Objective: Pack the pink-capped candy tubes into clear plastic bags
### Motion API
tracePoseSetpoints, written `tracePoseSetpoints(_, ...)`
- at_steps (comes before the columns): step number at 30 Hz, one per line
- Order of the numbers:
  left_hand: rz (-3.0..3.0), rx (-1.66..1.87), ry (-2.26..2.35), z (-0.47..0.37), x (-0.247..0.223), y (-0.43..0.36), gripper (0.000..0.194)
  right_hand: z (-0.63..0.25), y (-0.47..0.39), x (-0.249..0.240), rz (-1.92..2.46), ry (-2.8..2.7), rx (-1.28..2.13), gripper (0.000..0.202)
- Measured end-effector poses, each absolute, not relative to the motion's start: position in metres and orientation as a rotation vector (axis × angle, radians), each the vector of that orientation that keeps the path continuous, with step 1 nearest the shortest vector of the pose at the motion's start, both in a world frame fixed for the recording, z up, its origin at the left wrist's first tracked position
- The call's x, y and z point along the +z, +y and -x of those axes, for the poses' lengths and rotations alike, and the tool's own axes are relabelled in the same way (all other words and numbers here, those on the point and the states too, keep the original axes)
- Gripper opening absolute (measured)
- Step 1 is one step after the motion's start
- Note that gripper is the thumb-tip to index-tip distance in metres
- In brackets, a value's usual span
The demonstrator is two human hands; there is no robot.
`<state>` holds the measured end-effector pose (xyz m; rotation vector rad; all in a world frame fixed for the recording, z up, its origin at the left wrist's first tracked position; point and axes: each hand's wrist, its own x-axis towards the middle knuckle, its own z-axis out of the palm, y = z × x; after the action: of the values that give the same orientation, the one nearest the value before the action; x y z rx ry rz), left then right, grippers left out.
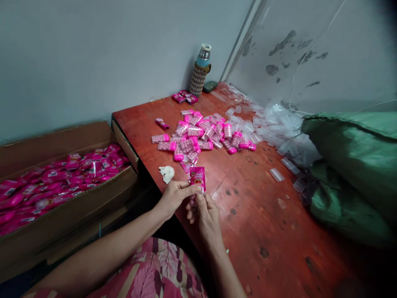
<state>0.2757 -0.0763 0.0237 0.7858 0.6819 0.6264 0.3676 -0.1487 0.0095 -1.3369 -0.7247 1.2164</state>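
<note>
Close to the table's near edge, my left hand (177, 198) pinches a pink printed label (197, 177) between thumb and fingers. My right hand (208, 213) is closed around a small clear candy box (192, 201) with pink beads in it, partly hidden by the fingers. The label stands up above this box; whether it wraps round it I cannot tell. Just beyond my hands lie more printed labels (187, 164) and a heap of bead-filled candy boxes (195, 131) with bright pink caps. A crumpled white scrap (166, 174) rests beside my left hand.
Left of the red table (248, 198), a cardboard carton (83, 203) holds many pink wrapped packs (74, 176). Clear plastic cases (273, 124) spill from a green sack (350, 178) at right. A bottle in a knitted cover (198, 78) and stacked pink packs (185, 97) stand at the back.
</note>
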Motion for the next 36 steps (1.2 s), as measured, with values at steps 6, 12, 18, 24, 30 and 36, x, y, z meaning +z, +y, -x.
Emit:
tracePoseSetpoints(6, -0.571, 0.74, 0.753, -0.275, 0.021, -0.077, 0.024, -0.371, -0.155, 0.01, 1.246, -0.714, 1.193, 0.027)
tracePoseSetpoints(12, -0.623, 0.703, 0.705, -0.27, 0.023, -0.09, 0.023, -0.37, -0.144, 0.015, 1.266, -0.612, 1.147, 0.025)
tracePoseSetpoints(18, -0.478, 1.332, 0.851, -0.216, 0.037, -0.052, 0.044, -0.386, -0.147, 0.016, 1.386, -0.67, 1.126, 0.022)
tracePoseSetpoints(24, -1.423, 1.18, 1.263, -0.21, 0.008, -0.038, 0.041, -0.394, -0.149, 0.013, 1.452, -0.704, 1.107, 0.026)
tracePoseSetpoints(30, -2.119, 0.927, 1.303, -0.222, -0.026, -0.038, 0.03, -0.394, -0.154, 0.015, 1.474, -0.713, 1.088, 0.025)
tracePoseSetpoints(36, -2.14, 1.054, 1.2, -0.229, -0.01, -0.048, 0.024, -0.408, -0.159, 0.009, 1.467, -0.683, 1.057, 0.025)
